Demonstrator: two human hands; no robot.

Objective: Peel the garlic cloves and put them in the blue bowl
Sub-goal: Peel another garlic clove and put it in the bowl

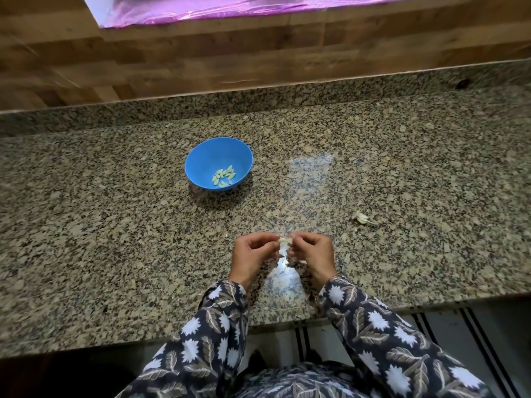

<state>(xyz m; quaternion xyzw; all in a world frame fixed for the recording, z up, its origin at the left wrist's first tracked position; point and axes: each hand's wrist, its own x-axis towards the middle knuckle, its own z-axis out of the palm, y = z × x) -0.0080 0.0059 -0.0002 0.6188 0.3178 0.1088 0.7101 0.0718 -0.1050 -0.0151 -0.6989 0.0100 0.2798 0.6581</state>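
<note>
A small pale garlic clove [283, 240] is pinched between my left hand [253, 255] and my right hand [313, 254], low over the granite counter [115, 225]. Both hands have curled fingers meeting at the clove. A thin strip of white skin [283, 251] hangs below it. The blue bowl [201, 156] stands on the counter beyond my hands, a little to the left, with several peeled cloves [224, 176] in its bottom. A leftover garlic piece with papery skin [363, 218] lies on the counter to the right.
White peel scraps [280, 267] lie on the counter just under my hands. The counter's front edge [258, 323] runs close to my body. A wooden-patterned wall [201, 58] rises behind the counter, with a pink sheet [230, 7] at the top.
</note>
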